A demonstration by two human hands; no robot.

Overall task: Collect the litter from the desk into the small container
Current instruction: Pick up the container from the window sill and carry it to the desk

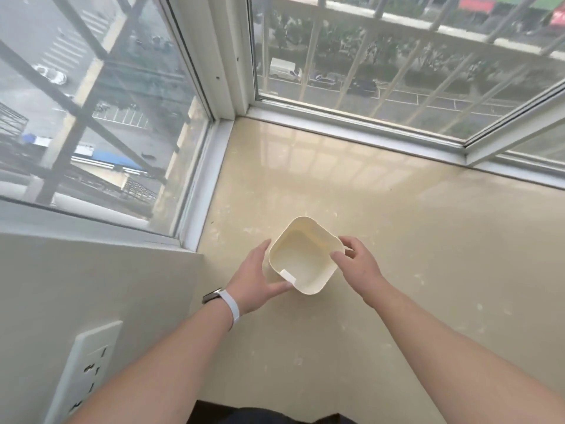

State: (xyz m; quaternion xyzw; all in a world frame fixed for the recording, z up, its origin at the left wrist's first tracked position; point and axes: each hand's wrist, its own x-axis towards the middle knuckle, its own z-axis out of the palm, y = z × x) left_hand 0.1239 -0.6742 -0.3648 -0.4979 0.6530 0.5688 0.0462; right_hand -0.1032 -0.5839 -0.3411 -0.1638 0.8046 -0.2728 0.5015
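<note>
Right now my right hand (357, 264) pinches the rim of the small container (301, 255), while my left hand (253, 280) lies straight-fingered against its other side. It sits on the beige desk (428, 240). I cannot identify the white piece (287, 275) at its near rim.

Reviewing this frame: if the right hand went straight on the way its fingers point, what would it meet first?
The small container. The right hand points left and slightly away, and its fingertips already seem to touch the container's right wall at the rim, though one view leaves depth uncertain.
</note>
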